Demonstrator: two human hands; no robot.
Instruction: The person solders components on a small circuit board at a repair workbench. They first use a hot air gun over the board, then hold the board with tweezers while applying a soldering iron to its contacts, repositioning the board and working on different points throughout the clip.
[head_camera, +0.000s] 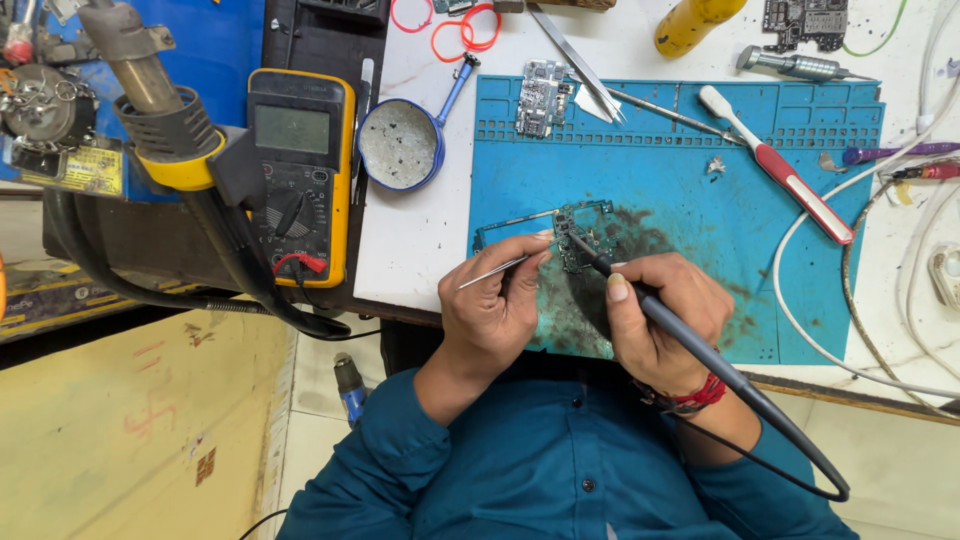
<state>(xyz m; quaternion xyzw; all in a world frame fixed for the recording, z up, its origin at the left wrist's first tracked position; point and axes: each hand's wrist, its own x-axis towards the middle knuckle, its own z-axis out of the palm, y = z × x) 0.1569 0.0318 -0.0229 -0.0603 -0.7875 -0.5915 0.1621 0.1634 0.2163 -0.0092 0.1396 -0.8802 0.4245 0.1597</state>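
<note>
Board: a small dark circuit board (577, 238) lies flat on the blue mat (700, 160), near the mat's front-left corner, on a sooty patch.
Right hand: the right hand (655, 315) is closed in a pen grip on a black soldering iron (690, 345); its tip points up-left and meets the board's near edge.
Left hand: the left hand (495, 305) is pinched shut on thin metal tweezers (505, 266), whose points reach toward the board's left side; whether they touch it I cannot tell.
Board to grips: the board sits just beyond both sets of fingertips, between them, a little toward the worktop's back edge.
Doing it well: by my judgement the heels of both hands should rest on the mat, the tweezers should steady the part, and the iron should touch only the one joint, briefly.
Nearby: a second board (543, 97) lies at the mat's back-left corner; a yellow multimeter (300, 170) stands off the worktop's left edge, a round tin (400, 145) just beside it.
</note>
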